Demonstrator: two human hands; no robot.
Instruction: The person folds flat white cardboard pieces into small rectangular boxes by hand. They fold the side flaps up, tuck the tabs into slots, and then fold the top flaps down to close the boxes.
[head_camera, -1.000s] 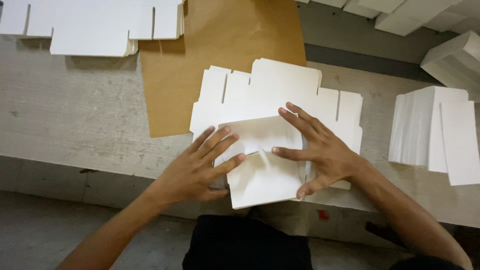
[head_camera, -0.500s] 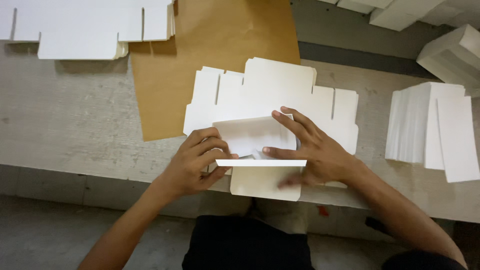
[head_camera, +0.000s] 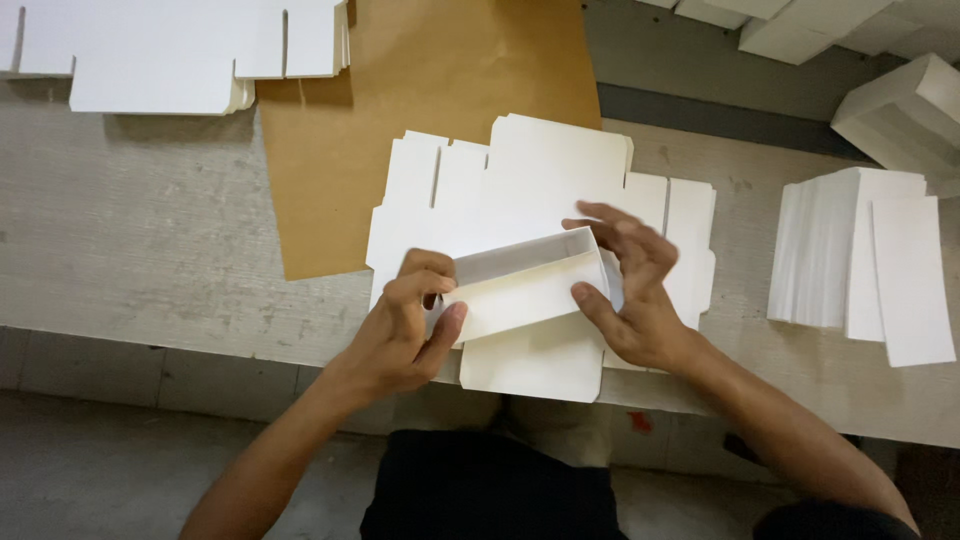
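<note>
A half-folded white cardboard box (head_camera: 525, 290) stands with its side walls raised and a flat flap hanging toward me over the table edge. My left hand (head_camera: 405, 325) pinches its left end, thumb on the front wall. On the right end, my right hand (head_camera: 630, 285) grips the box with fingers curled over the wall. Beneath it lies a stack of flat white box blanks (head_camera: 530, 175).
A brown paper sheet (head_camera: 420, 100) lies under the blanks on the grey table (head_camera: 140, 250). More flat blanks (head_camera: 170, 50) sit at the far left. A stack of white card strips (head_camera: 860, 260) lies at right, with folded boxes (head_camera: 900, 110) behind it.
The flat blank under my hands has been folded up: its walls rose into a box shape. Both hands moved from pressing flat to gripping the two ends.
</note>
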